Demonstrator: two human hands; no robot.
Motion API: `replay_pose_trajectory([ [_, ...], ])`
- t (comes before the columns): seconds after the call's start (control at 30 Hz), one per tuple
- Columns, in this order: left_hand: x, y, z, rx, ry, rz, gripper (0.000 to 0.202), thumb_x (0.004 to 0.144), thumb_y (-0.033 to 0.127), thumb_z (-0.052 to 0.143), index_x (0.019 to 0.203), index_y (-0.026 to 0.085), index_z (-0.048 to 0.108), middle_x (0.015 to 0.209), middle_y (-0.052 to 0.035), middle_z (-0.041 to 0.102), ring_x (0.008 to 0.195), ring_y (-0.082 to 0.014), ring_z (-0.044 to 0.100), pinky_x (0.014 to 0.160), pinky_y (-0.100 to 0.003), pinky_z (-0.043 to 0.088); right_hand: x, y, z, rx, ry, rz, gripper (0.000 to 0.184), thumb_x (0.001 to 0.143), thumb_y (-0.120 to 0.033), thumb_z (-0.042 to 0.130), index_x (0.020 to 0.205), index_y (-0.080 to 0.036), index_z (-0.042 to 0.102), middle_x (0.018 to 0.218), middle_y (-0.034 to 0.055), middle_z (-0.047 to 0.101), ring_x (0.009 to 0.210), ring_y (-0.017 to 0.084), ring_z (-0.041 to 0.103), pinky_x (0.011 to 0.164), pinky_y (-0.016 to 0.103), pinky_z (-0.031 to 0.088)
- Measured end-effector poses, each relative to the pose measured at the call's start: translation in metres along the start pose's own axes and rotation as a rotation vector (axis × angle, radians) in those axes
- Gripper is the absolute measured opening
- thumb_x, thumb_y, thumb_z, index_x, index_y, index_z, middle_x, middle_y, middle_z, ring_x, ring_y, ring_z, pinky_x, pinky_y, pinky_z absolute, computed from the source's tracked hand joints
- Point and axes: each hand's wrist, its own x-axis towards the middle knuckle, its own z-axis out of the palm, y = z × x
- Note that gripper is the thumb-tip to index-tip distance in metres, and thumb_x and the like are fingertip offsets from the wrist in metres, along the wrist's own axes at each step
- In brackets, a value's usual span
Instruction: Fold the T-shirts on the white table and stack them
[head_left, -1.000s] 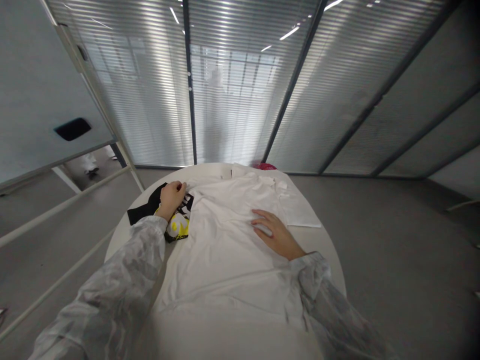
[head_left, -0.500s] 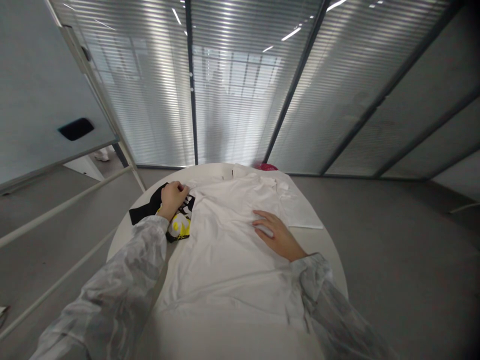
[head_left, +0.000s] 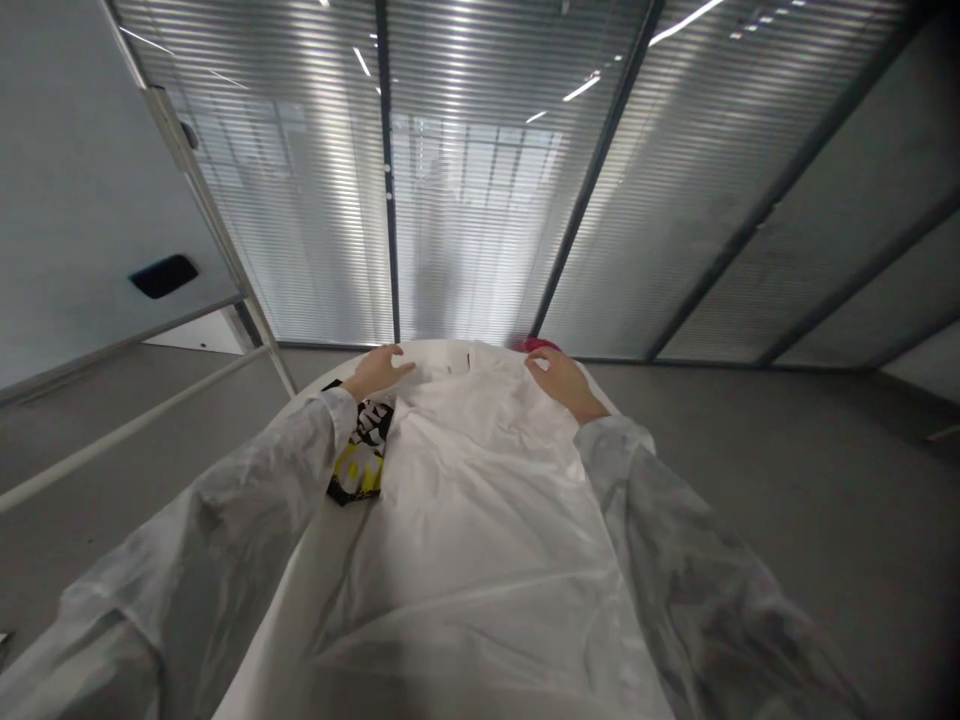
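Observation:
A white T-shirt [head_left: 480, 520] lies spread flat over a round white table [head_left: 315, 570], its collar at the far end. Both my arms, in translucent grey sleeves, reach across it. My left hand [head_left: 377, 368] rests on the shirt's far left shoulder, fingers stretched out and pointing right. Over on the far right shoulder my right hand [head_left: 559, 378] lies with its fingers loosely bent and nothing visibly gripped. A black garment with yellow and white print [head_left: 360, 455] sits beside the shirt, partly under my left forearm.
A red object [head_left: 534, 344] peeks out at the table's far edge behind my right hand. Glass partitions with blinds [head_left: 465, 200] stand close behind the table. A white rail frame [head_left: 127, 430] runs along the left. Grey floor surrounds the table.
Both hands have moved away from me to the shirt's far end; the left left the black garment, the right left the shirt's middle. My head has leaned forward and lower.

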Motion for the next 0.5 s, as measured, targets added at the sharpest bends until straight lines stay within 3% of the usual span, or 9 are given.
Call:
replay_pose_trajectory([
  [0.07,0.012,0.001,0.015,-0.067,-0.110,-0.020,0.061,0.087,0.057,0.082,0.135,0.020,0.073,0.131,-0.0123,0.079,0.117,-0.0291,0.074,0.104,-0.036,0.055,0.020,0.003,0.015,-0.049,-0.034,0.112,0.043,0.103,-0.046,0.066,0.136,-0.020,0.074,0.141,0.0138,0.077,0.130,0.033,0.071,0.115,0.044,0.051],
  [0.17,0.022,0.001,0.035,-0.104,-0.131,-0.035,0.059,0.080,0.053,0.088,0.128,0.020,0.078,0.113,-0.0103,0.084,0.101,-0.0273,0.077,0.094,-0.034,0.057,0.030,0.008,0.034,-0.100,-0.129,0.245,0.063,0.096,-0.059,0.075,0.144,-0.019,0.071,0.143,0.0176,0.075,0.130,0.036,0.071,0.111,0.045,0.052],
  [0.33,0.034,0.000,0.043,-0.188,0.011,-0.074,0.029,0.090,0.043,0.076,0.103,0.019,0.086,0.106,-0.0109,0.084,0.100,-0.0267,0.074,0.090,-0.033,0.054,0.031,0.021,0.042,-0.162,-0.135,0.170,0.027,0.098,-0.041,0.070,0.112,-0.024,0.084,0.123,0.0100,0.083,0.116,0.031,0.074,0.106,0.040,0.051],
  [0.5,0.050,-0.002,0.024,-0.307,0.178,-0.187,0.031,0.094,0.041,0.071,0.105,0.016,0.086,0.096,-0.0119,0.082,0.089,-0.0252,0.073,0.078,-0.032,0.052,0.041,0.029,0.025,-0.106,0.063,0.019,0.029,0.101,-0.038,0.063,0.112,-0.022,0.085,0.119,0.0115,0.080,0.114,0.029,0.069,0.108,0.040,0.050],
])
